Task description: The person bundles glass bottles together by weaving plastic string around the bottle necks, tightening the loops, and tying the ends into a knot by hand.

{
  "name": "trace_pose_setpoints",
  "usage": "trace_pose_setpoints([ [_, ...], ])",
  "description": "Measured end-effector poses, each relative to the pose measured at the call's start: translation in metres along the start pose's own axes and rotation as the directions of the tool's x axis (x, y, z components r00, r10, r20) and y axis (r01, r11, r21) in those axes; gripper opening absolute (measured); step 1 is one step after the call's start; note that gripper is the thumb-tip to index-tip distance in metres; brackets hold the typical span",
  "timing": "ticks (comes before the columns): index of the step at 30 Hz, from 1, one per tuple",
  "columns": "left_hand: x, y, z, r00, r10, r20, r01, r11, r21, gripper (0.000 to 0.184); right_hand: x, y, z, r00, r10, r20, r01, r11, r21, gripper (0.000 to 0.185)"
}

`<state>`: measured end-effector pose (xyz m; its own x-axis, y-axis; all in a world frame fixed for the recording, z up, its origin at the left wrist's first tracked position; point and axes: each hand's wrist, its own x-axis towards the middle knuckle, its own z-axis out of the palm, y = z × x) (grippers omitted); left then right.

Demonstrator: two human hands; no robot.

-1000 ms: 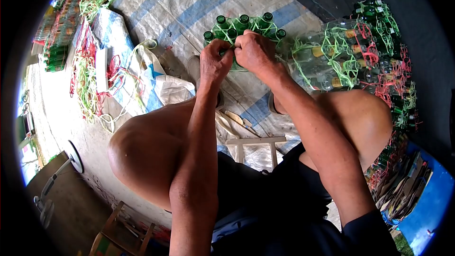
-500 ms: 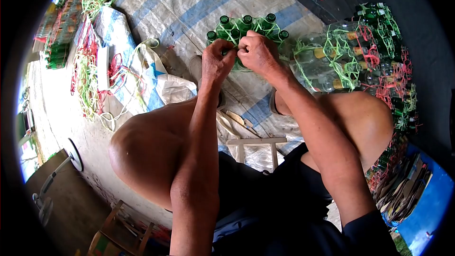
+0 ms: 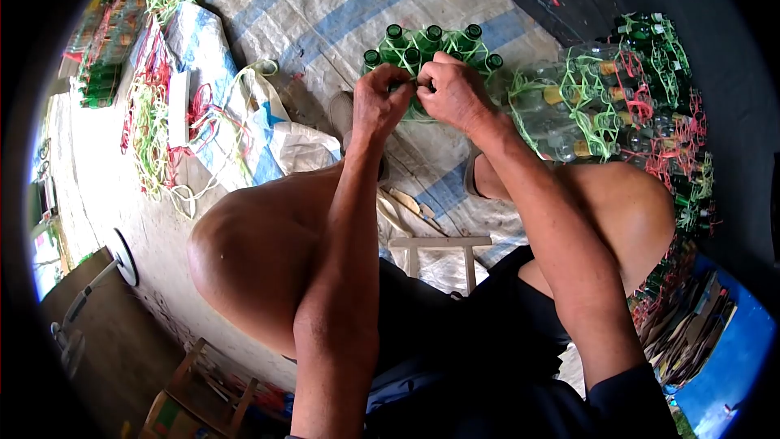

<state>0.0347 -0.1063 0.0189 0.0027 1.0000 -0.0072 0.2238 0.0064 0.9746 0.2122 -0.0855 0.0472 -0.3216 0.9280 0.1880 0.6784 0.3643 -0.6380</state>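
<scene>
Several green glass bottles point(image 3: 431, 38) stand upright in a cluster on the sheet in front of me, with light green plastic string point(image 3: 414, 43) laced around their necks. At the near side of this cluster my left hand point(image 3: 380, 104) is closed, thumb and forefinger pinched on the string. My right hand point(image 3: 457, 91) is just beside it, also closed in a pinch on the string, fingertips almost meeting those of the left. Both hands cover the nearest bottles and most of the string between the fingers.
Bundles of clear bottles point(image 3: 561, 97) tied with green and pink string lie at right. Loose coloured string point(image 3: 150, 146) hangs at left near a white block point(image 3: 179, 110). A small wooden stool frame point(image 3: 440, 241) sits between my legs. Stacked cardboard point(image 3: 691, 329) is at lower right.
The bottles and hands appear slightly further right in view, along with the surroundings. Both hands stay pinched at the near side of the cluster, with a slightly wider gap between them.
</scene>
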Motion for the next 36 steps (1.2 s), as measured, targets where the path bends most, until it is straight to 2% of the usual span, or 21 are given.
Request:
trace_pose_setpoints([
  [4, -0.001, 0.001, 0.000, 0.998, -0.052, 0.024, 0.054, 0.996, -0.065, 0.017, 0.002, 0.002, 0.001, 0.996, -0.089, 0.003, 0.089, 0.991, -0.097, 0.013],
  [7, 0.001, -0.001, 0.000, 0.998, -0.059, 0.018, 0.060, 0.996, -0.073, 0.016, 0.002, 0.002, 0.004, 0.999, -0.046, 0.008, 0.047, 0.989, -0.142, 0.011],
  [10, 0.001, -0.002, 0.002, 0.997, -0.072, 0.008, 0.072, 0.987, -0.146, 0.014, -0.002, -0.006, -0.002, 0.998, 0.057, 0.019, -0.056, 0.998, -0.037, 0.008],
  [13, 0.002, 0.000, 0.001, 0.996, -0.090, 0.019, 0.092, 0.985, -0.144, 0.014, 0.001, -0.009, -0.004, 0.993, 0.114, 0.034, -0.112, 0.992, -0.053, 0.008],
  [18, 0.001, -0.002, 0.003, 0.997, -0.077, 0.012, 0.078, 0.986, -0.146, 0.014, 0.002, -0.004, -0.004, 0.992, 0.113, 0.054, -0.116, 0.992, 0.049, 0.006],
  [21, 0.000, -0.006, 0.004, 1.000, -0.003, 0.004, 0.003, 0.994, -0.113, 0.015, 0.000, 0.001, -0.003, 0.997, 0.064, 0.048, -0.069, 0.991, 0.117, 0.004],
  [28, -0.009, 0.012, 0.006, 0.997, 0.042, -0.068, -0.032, 0.989, 0.144, 0.023, -0.003, 0.010, -0.001, 0.999, -0.038, 0.008, 0.036, 0.979, 0.200, 0.004],
  [31, -0.013, 0.013, 0.008, 0.996, 0.063, -0.060, -0.043, 0.958, 0.285, 0.024, -0.003, 0.011, 0.000, 1.000, -0.013, 0.011, 0.010, 0.976, 0.217, 0.005],
  [34, -0.013, 0.008, 0.009, 0.981, 0.185, -0.059, -0.155, 0.930, 0.334, 0.025, -0.002, 0.012, 0.000, 0.999, 0.002, 0.032, -0.008, 0.981, 0.196, 0.006],
  [36, -0.015, 0.009, 0.009, 0.978, 0.195, -0.072, -0.161, 0.928, 0.335, 0.026, -0.002, 0.011, -0.001, 1.000, 0.000, 0.026, -0.006, 0.980, 0.198, 0.006],
])
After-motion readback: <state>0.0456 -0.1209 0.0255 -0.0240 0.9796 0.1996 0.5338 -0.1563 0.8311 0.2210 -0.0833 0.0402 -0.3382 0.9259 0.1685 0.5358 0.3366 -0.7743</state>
